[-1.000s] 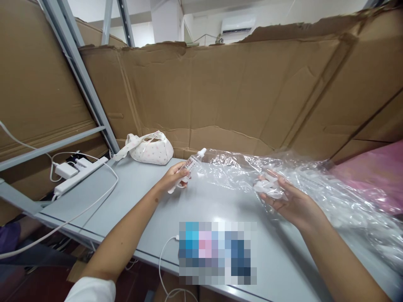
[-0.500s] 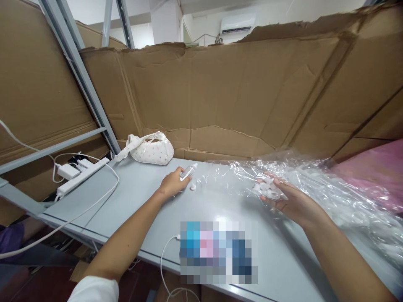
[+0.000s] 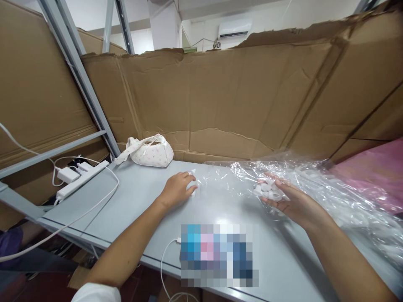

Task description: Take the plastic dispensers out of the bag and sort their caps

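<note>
My left hand (image 3: pixel 180 188) is on the grey table (image 3: pixel 141 197), its fingers curled round a small white bottle (image 3: pixel 192 178) that is mostly hidden; the pale tip shows above the fingers. Toward the right, my right hand (image 3: pixel 285 197) is turned palm up and holds several small white caps (image 3: pixel 267 189). Clear plastic film (image 3: pixel 239 170) lies beside and partly around these caps. A larger heap of the clear plastic (image 3: pixel 333 205) with white pieces inside spreads behind and to the right of my right hand.
A patterned white bag (image 3: pixel 154 154) lies at the back left. A white power strip (image 3: pixel 82 179) with cables is at the left edge. A pixelated object (image 3: pixel 217 256) sits at the front. Cardboard (image 3: pixel 220 96) walls the back; pink material (image 3: pixel 374 176) is at the right.
My left hand has turned over the bottle and moved slightly right and down, hiding most of it and the loose cap beside it. My right hand has barely moved.
</note>
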The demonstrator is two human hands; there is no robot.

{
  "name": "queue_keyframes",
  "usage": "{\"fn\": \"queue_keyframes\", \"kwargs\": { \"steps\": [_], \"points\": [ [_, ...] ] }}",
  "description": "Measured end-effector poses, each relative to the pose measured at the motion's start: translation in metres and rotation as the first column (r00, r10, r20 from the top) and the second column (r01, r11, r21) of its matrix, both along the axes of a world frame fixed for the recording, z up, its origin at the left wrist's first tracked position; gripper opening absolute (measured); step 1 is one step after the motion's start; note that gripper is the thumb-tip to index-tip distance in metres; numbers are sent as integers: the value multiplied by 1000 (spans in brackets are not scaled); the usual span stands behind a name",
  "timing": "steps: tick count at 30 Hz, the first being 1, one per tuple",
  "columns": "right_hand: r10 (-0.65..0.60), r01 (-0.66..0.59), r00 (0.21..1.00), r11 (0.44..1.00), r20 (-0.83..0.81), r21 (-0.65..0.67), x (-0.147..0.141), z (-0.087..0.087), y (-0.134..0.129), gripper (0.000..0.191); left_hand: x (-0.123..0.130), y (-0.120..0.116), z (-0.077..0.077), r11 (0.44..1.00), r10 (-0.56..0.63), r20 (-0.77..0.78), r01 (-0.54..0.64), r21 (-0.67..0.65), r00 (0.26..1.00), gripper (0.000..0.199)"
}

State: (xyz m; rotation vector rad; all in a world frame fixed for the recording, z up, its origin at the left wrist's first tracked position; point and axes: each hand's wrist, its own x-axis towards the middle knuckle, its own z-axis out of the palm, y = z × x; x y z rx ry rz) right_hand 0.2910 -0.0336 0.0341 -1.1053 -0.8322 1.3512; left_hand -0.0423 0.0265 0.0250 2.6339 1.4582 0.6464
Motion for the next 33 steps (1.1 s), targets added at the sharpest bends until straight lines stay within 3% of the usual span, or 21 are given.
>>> {"fn": "queue_keyframes", "kwargs": {
  "steps": [8,13,16,20,21,23,25,27,30,33],
  "points": [
    [-38,37,998,999,44,21,0,0,0,28,12,-12,-3,965,-225,-44,217,-146,973,14],
    [-30,29,999,999,22,25,0,1,0,28,15,-21,-1,830,-472,85,474,-293,878,17],
    [-36,35,999,999,30,28,-2,2,-1,25,16,-26,1,799,-493,134,508,-322,860,20],
    [-29,28,999,999,46,31,-5,3,-2,25,19,-28,3,900,-340,313,403,-164,887,24],
    [-26,24,998,999,50,32,-6,4,-3,26,21,-27,3,919,-283,424,369,-135,860,25],
    [-17,16,998,1000,58,26,-8,5,-4,27,23,-24,1,933,-137,674,324,-160,726,28],
    [-11,10,998,1000,58,18,-9,6,-5,28,26,-21,-2,889,52,839,357,-286,542,36],
    [3,-4,999,1000,50,19,-10,7,-6,30,27,-17,-5,792,227,878,444,-418,422,42],
    [25,-26,999,999,44,20,-12,8,-8,33,27,-16,-7,663,378,855,541,-517,355,41],
    [51,-52,996,999,75,11,-13,8,-9,35,28,-16,-7,577,427,848,627,-523,314,33]
  ]
}}
